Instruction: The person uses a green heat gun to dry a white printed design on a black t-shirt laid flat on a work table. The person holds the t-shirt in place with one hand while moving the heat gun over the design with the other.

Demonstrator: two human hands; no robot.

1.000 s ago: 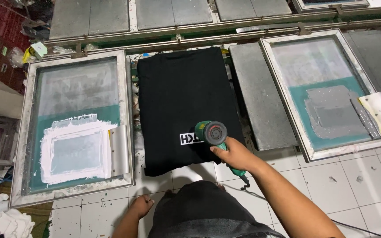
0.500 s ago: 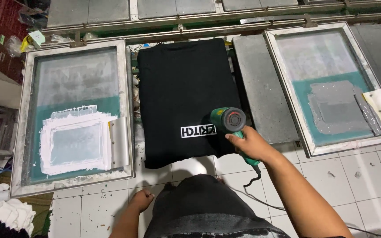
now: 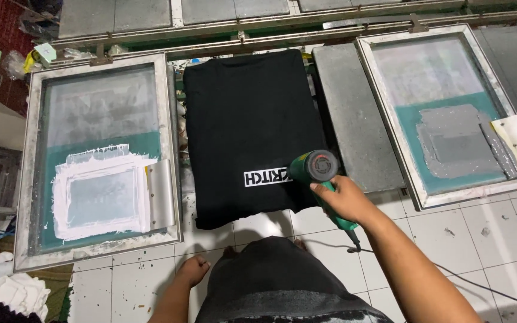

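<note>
The left hand (image 3: 194, 269) rested nearest the person's body, fingers curled loosely with nothing in them, knuckles on the white tiled surface (image 3: 486, 233) beside the dark clothing at the waist. Further out, the right hand (image 3: 343, 198) was wrapped firmly round the handle of a green heat gun (image 3: 319, 173), whose round barrel pointed down just beyond the knuckles. Its cord (image 3: 450, 275) trailed back along the tiles beside the forearm. Directly under and to the left of the gun lay a black t-shirt (image 3: 246, 125), spread flat, with a white printed label (image 3: 267, 177) just beside the nozzle. Well to the left of that hand sat a framed screen with white ink (image 3: 100, 191) and a squeegee (image 3: 161, 192); to its right, beyond a bare grey platen (image 3: 354, 113), another screen with grey ink (image 3: 450, 140).
</note>
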